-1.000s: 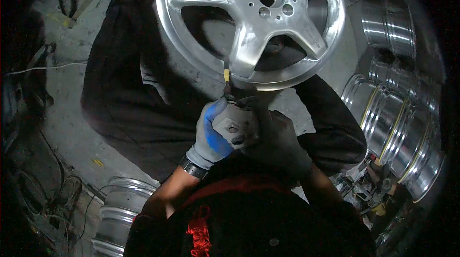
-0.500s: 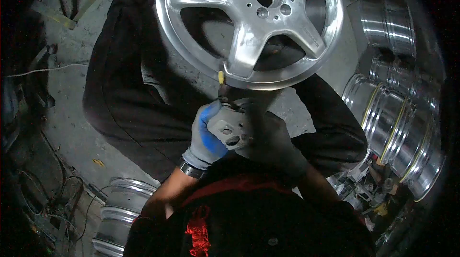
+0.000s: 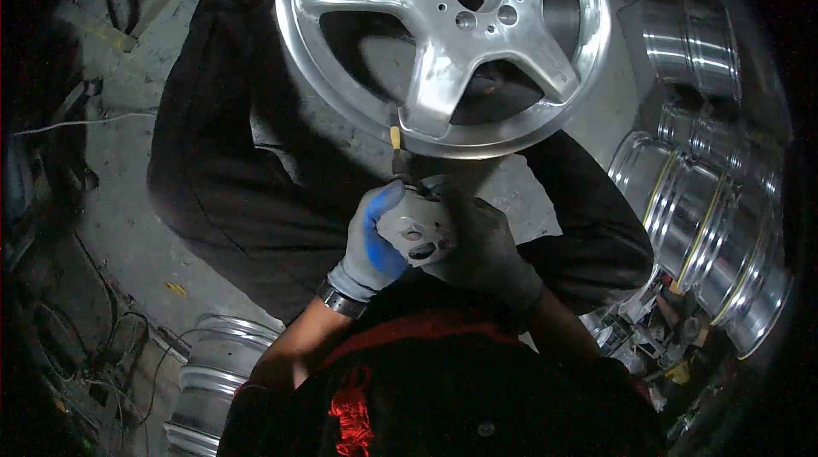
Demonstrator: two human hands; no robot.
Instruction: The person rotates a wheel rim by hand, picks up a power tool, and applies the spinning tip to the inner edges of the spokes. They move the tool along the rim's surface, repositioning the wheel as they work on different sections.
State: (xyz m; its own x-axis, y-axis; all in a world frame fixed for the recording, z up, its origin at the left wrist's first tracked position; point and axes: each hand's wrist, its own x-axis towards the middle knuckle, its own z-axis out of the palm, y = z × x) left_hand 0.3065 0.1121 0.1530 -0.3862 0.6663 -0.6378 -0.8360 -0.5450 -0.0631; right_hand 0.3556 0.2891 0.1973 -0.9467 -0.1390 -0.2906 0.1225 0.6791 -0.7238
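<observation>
One tool [image 3: 412, 232] sits between left grip [image 3: 368, 244] and right grip [image 3: 490, 254].

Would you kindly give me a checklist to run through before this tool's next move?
1. Left hand closed around the grey tool: ok.
2. Right hand gripping firmly: cannot tell; shadow hides the fingers.
3. Gloves on both hands: ok.
4. Tip touching the wheel: cannot tell; they overlap in view, but depth is unclear.
5. Wristwatch clear of the tip: ok.
6. Wheel held fast: cannot tell.

tiny lettering [image 3: 560, 75] on wheel [image 3: 447, 41], unreadable
</observation>
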